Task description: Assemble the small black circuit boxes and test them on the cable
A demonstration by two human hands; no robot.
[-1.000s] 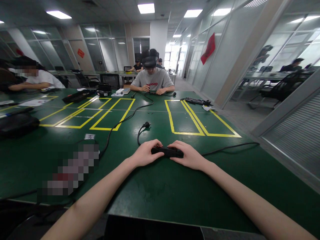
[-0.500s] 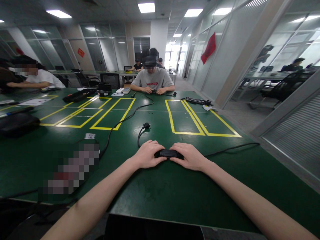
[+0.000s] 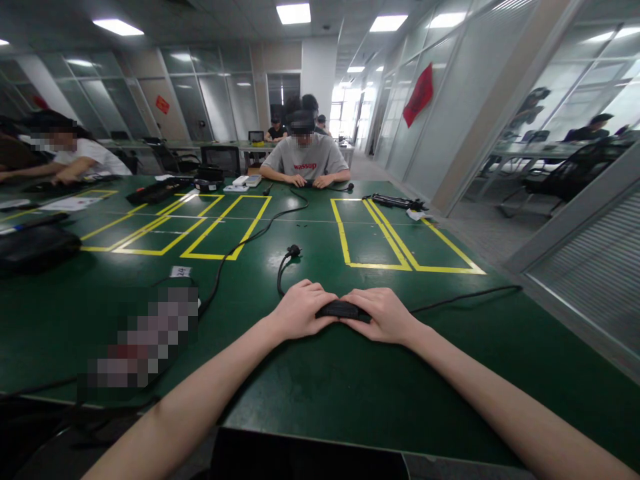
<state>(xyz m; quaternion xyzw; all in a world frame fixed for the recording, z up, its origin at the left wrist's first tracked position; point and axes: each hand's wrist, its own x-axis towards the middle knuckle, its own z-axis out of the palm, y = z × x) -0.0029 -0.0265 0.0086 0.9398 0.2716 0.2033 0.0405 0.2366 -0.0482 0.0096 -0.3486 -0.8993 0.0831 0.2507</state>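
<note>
- The black block (image 3: 345, 309), which looks like a power adapter, sits between the person's two hands over the near part of the green worktop (image 3: 320, 393); whether its underside touches the surface cannot be told.
- The left hand (image 3: 303, 310) is at the block's left end, fingers curled over the top and thumb along the near side, closed on it with only the block's thickness between.
- The right hand (image 3: 390, 315) mirrors this at the block's right end, its fingers likewise wrapped over and its thumb below; the two hands nearly meet above the block.
- Beyond the block and to its left lies a plug (image 3: 293, 251), with a short cable (image 3: 281, 272) curving back behind the left hand; where that cable ends is hidden.
- To the right of the block, another cable (image 3: 465, 293) runs out from behind the right hand.
- For a sound hold, it would seem best to share the pressure evenly between both thumbs, keeping the block level rather than twisting one end against the other.
- Leaving slack in the cables on both sides of the block should prevent tugging; turning it gently, with the fingers clear of any cord, looks the safer way.
</note>
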